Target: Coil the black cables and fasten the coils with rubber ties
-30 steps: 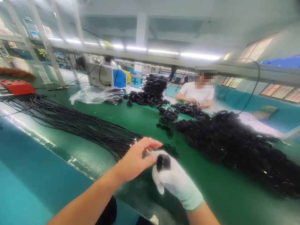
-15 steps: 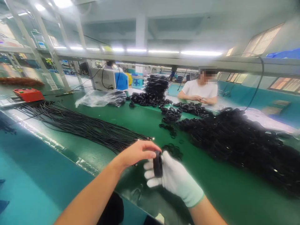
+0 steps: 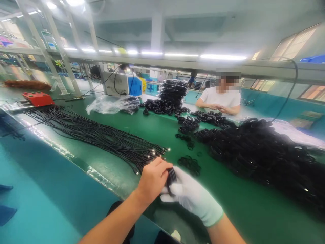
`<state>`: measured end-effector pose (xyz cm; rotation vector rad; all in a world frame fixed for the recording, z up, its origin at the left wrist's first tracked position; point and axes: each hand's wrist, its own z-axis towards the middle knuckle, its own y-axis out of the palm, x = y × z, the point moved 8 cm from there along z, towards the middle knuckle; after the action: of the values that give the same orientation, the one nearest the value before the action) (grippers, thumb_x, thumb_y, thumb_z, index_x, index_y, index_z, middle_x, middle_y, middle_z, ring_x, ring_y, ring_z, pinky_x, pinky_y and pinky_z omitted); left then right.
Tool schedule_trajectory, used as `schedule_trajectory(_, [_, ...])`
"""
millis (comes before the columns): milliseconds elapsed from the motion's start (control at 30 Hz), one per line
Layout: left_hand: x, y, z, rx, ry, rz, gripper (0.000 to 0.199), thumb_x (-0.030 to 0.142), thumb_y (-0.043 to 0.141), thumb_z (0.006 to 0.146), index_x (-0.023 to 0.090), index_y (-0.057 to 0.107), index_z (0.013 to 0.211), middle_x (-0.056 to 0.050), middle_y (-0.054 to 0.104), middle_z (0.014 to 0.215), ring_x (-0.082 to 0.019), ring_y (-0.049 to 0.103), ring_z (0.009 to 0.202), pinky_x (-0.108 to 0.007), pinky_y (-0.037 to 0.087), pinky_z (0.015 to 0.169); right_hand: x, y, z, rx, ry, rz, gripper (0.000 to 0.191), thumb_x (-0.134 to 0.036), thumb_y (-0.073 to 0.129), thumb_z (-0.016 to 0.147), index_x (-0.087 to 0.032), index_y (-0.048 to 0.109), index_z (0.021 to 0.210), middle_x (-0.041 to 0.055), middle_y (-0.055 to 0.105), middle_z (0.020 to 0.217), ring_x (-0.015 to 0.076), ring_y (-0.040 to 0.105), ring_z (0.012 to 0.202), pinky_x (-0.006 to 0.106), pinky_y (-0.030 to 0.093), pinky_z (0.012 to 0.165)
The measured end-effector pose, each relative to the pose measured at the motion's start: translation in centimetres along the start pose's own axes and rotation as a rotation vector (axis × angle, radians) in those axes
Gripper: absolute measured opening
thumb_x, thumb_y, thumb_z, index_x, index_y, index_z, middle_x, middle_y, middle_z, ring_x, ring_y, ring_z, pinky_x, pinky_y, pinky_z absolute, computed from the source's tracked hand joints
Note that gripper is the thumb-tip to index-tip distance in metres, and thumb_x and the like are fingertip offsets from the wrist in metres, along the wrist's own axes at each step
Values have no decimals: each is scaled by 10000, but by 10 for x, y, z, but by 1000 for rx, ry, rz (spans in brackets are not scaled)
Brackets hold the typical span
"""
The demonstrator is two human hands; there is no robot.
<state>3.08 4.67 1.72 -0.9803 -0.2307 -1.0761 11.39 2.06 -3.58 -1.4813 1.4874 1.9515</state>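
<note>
A small black coiled cable [image 3: 172,178] is held between my two hands above the green table. My bare left hand [image 3: 154,176] is closed on the coil's left side, fingers bent over its top. My right hand [image 3: 189,191], in a white glove, wraps the coil from the right, with its fingers around the lower part. Just beyond my left hand lies a long bundle of straight black cables [image 3: 101,134], with shiny connector ends near my fingers. Small black rings [image 3: 190,165] lie on the table past my right hand.
A large heap of black coils [image 3: 256,152] covers the right side. Farther back are a clear plastic bag [image 3: 104,104], stacked coils [image 3: 173,91] and a blue-and-white machine [image 3: 122,84]. A red control box [image 3: 38,99] stands left. A person [image 3: 220,96] sits across the table.
My left hand has closed further over the coil, its fingers now bent down. My right fingers have curled round the coil, which has tilted. The view has shifted slightly.
</note>
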Motion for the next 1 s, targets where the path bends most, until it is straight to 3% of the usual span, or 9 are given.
schedule_trajectory(100, [-6, 1, 1, 68, -62, -43, 310, -7, 468, 743, 186, 691, 840, -2, 621, 773, -106, 593, 719, -210, 477, 705, 5, -2, 0, -5, -2, 48, 475, -212, 661, 775, -233, 475, 1211, 73, 507, 1192, 201, 609, 972, 363, 507, 822])
schedule_trajectory(167, [-10, 3, 7, 2, -106, -51, 311, -12, 474, 725, 181, 697, 826, -7, 633, 787, -116, 595, 736, -231, 477, 733, 5, -6, 1, 8, -12, 63, 453, -188, 654, 780, -217, 487, 1200, 71, 533, 1152, 203, 617, 962, 348, 511, 810])
schedule_trajectory(300, [-26, 6, 20, -332, -268, -301, 289, 108, 585, 727, 197, 685, 982, -27, 666, 937, -158, 607, 828, -277, 483, 776, 3, -5, -1, -57, 14, 206, 344, -267, 577, 843, -141, 529, 1159, 94, 591, 1068, 184, 632, 908, 299, 519, 770])
schedule_trajectory(400, [-26, 7, 20, -587, -268, -624, 412, 223, 638, 737, 225, 622, 1149, -49, 618, 1165, -207, 572, 1030, -320, 446, 901, 1, 9, -5, -173, 93, 306, 444, -400, 513, 850, -75, 551, 1150, 130, 604, 1074, 180, 634, 876, 278, 529, 718])
schedule_trajectory(500, [-22, 9, 17, -680, -230, -821, 446, 216, 681, 693, 203, 624, 1135, -58, 627, 1156, -228, 553, 1083, -340, 406, 962, 5, 20, -8, -236, 202, 276, 609, -534, 478, 810, -7, 585, 1096, 149, 624, 972, 190, 638, 797, 292, 532, 684])
schedule_trajectory(600, [-28, 14, 18, -634, -276, -715, 372, 213, 680, 679, 188, 653, 1049, -48, 663, 1040, -223, 590, 993, -331, 449, 893, 0, 4, -2, -55, 131, 112, 587, -564, 517, 793, -70, 579, 1103, 135, 607, 999, 197, 623, 821, 334, 526, 706])
schedule_trajectory(733, [-37, 13, 25, -503, -304, -444, 337, 235, 671, 688, 207, 666, 1024, -44, 661, 1049, -218, 597, 980, -319, 469, 870, -14, -23, 1, 238, -44, -234, 504, -271, 719, 689, -145, 519, 1134, 88, 593, 984, 185, 618, 797, 352, 519, 704])
schedule_trajectory(900, [-59, 3, 31, -149, -315, -356, 294, 308, 575, 788, 175, 619, 1047, -57, 651, 968, -182, 625, 841, -323, 512, 792, -22, -28, -2, 338, -46, -255, 458, -280, 681, 684, -125, 507, 1078, 106, 577, 1009, 205, 646, 787, 401, 526, 727])
schedule_trajectory(1000, [-63, 3, 29, -56, -223, -203, 226, 313, 543, 820, 188, 612, 995, -38, 617, 932, -154, 611, 730, -305, 519, 716, -60, -45, -7, 511, -42, -748, 457, -300, 604, 756, -124, 505, 1166, 114, 618, 1025, 226, 647, 890, 398, 517, 799])
